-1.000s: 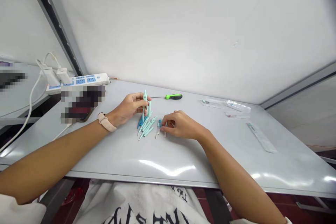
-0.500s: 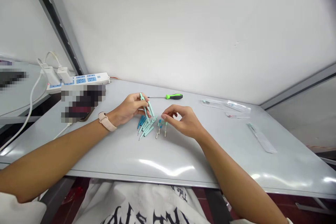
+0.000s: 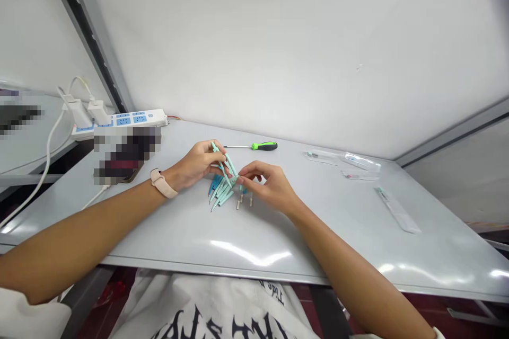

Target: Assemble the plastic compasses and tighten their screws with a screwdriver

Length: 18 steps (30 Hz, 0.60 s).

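My left hand [image 3: 194,164] is shut on a mint-green drawing compass [image 3: 225,162], whose legs slant down to the right. My right hand [image 3: 264,186] comes in from the right, and its thumb and fingertips pinch the lower end of the compass. Just below lies a heap of mint-green compass parts [image 3: 221,193], with blue pieces [image 3: 215,184] at its left side. Several small capped pencil-lead holders [image 3: 245,200] stand out beneath my right fingers, partly hidden by them.
A green-handled screwdriver [image 3: 264,146] lies beyond my hands on the pale grey table [image 3: 278,238]. Clear plastic packets [image 3: 342,159] and a sealed sleeve [image 3: 395,210] lie to the right. A white power strip [image 3: 121,121] with plugged-in chargers and a blurred object [image 3: 127,153] are at left.
My right hand has moved left from the small pieces onto the lower end of the compass. The compass now leans further over to the right in my left hand.
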Motion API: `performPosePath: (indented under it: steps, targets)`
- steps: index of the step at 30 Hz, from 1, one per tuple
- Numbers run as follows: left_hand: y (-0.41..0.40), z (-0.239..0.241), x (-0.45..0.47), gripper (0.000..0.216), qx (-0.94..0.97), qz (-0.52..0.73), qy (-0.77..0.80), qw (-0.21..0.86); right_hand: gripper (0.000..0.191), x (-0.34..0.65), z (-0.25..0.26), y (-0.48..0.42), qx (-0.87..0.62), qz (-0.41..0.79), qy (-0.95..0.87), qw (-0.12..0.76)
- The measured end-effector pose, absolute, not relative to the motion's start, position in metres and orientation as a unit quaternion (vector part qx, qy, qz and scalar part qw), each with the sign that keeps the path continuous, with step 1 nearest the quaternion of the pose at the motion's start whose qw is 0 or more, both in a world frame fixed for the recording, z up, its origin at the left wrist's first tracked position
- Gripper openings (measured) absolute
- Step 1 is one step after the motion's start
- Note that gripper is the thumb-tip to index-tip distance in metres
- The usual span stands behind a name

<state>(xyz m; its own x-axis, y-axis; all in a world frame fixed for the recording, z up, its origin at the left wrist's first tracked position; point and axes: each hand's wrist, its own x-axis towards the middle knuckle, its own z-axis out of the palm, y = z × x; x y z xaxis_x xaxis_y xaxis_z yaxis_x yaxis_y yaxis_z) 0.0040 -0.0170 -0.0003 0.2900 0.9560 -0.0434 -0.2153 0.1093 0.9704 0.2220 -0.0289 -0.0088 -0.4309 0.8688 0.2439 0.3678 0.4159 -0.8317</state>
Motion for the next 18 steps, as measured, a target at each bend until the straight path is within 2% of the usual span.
performPosePath:
  steps: [6, 9, 18]
  targets:
    - [-0.0162, -0.0002, 0.0043, 0.016, 0.484, 0.466, 0.386, 0.632, 0.017, 0.2201, -0.0118, -0.0280, -0.412, 0.354, -0.775, 0.324]
    - [-0.0157, -0.0001, 0.0048, 0.016, 0.471, 0.480, 0.385, 0.632, 0.017, 0.2204, -0.0107, -0.0285, -0.421, 0.321, -0.781, 0.332]
    - [-0.0159, 0.0017, 0.0063, 0.019, 0.447, 0.502, 0.391, 0.629, 0.018, 0.2191, -0.0125, -0.0307, -0.425, 0.325, -0.766, 0.357]
